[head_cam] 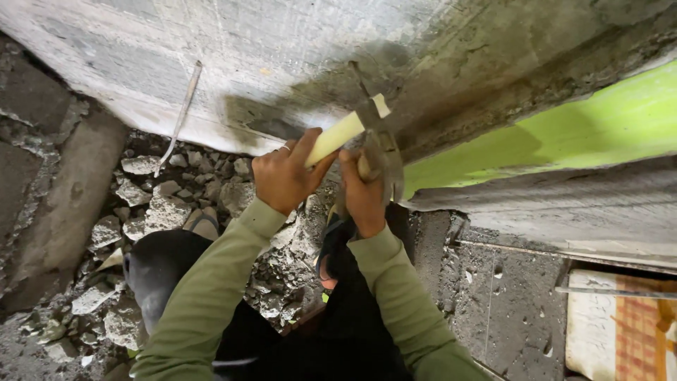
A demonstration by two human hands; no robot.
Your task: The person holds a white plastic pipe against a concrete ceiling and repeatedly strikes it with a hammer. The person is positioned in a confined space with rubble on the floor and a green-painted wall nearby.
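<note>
My left hand (283, 178) grips the pale yellow handle of a hammer (343, 130). Its dark metal head is raised against the grey concrete wall (296, 56). Just to the right, my right hand (363, 197) is closed on a dark metal tool like a chisel (384, 166), blurred, with its end held at the wall near the edge of a green painted band (564, 134). Both arms wear olive-green sleeves. The tool's tip is hidden by blur and shadow.
Broken concrete rubble (159, 208) is heaped at the wall's foot on the left. A thin bent metal rod (185, 106) hangs from the wall. My knee in black trousers (166, 264) is over the rubble. Grey floor (493, 296) and a patterned mat (620, 324) lie at right.
</note>
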